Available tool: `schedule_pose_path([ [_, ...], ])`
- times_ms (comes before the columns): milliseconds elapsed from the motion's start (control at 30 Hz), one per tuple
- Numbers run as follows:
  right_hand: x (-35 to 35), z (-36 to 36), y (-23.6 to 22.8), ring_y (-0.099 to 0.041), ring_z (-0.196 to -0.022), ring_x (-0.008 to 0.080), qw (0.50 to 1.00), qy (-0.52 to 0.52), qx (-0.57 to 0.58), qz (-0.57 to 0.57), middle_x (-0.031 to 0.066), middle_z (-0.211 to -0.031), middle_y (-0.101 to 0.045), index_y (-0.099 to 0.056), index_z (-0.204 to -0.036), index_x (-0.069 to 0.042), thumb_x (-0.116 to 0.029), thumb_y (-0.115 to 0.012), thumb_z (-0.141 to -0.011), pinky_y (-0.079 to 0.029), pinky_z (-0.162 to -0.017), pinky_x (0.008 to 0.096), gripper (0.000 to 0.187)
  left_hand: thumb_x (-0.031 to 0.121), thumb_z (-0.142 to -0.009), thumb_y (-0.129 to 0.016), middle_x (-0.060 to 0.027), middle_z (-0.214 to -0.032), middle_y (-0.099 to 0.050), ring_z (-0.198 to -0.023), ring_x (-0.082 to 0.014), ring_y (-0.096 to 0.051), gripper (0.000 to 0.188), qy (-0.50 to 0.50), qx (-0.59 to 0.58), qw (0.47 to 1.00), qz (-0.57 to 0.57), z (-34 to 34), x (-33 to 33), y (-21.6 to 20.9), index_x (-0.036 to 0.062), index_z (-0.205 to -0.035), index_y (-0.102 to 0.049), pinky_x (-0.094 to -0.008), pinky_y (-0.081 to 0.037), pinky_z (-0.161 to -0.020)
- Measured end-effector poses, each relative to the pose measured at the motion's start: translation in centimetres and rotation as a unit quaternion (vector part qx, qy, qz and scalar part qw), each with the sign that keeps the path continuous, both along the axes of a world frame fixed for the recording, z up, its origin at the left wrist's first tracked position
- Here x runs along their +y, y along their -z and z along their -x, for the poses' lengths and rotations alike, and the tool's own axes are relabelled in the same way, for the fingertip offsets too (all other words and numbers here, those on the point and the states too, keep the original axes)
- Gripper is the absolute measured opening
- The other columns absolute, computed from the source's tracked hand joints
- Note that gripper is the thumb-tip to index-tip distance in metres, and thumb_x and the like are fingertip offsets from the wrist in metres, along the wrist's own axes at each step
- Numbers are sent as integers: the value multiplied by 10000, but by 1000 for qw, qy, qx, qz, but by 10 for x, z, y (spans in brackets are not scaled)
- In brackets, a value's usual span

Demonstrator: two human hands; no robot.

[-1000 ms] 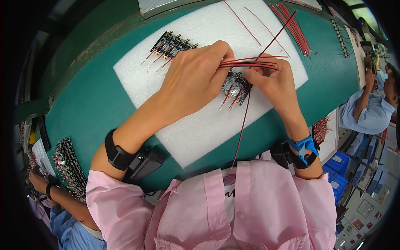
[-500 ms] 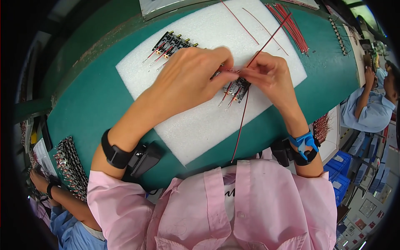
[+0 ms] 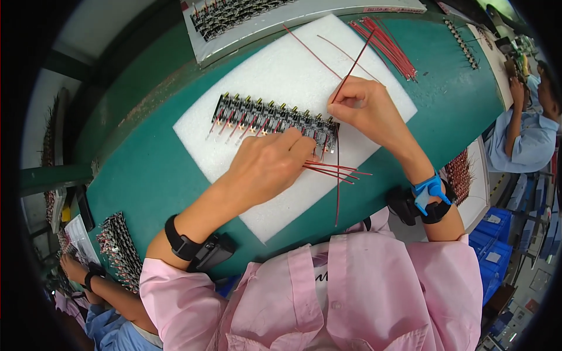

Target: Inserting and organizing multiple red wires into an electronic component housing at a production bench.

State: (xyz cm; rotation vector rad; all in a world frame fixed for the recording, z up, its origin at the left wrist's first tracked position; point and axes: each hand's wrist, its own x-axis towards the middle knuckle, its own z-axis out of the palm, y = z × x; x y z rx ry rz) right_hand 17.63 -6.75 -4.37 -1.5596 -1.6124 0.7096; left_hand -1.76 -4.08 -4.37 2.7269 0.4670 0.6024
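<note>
A strip of joined circuit boards (image 3: 281,120) with brass-coloured connectors along its far edge lies on a white foam sheet (image 3: 199,131). Short red wires stick out from its near side. My left hand (image 3: 272,158) is closed over the strip's near edge, with several red wires (image 3: 333,170) fanning out to the right from its fingers. Just beyond the strip's right end, my right hand (image 3: 369,108) pinches a long dark red wire (image 3: 358,60) that slants up and away. A thin wire (image 3: 338,187) runs from the strip's right end toward me; whether it is the same one, I cannot tell.
Loose red wires (image 3: 310,49) lie on the foam's far part, beside a red wire bundle (image 3: 386,50) on the green table (image 3: 462,105). A tray of boards (image 3: 234,23) stands at the back. Wired boards (image 3: 117,245) lie at left. Co-workers sit on both sides.
My hands have parted: the left came down toward me, uncovering the strip and showing the wires in its fingers. The right shifted slightly left, still pinching a wire. The view has shifted.
</note>
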Motion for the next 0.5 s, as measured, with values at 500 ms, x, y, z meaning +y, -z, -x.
schedule_pose_path([
  [500,5,0,3,-458,-610,119,999,-34,-22,-5,36,-685,-540,-561,-648,12,-21,-591,-649,-375,-574,233,44,-7,-599,-609,-94,-762,-549,-585,-250,-535,251,22,-11,993,117,-9,8,-4,24,-828,-508,-300,-424,-497],
])
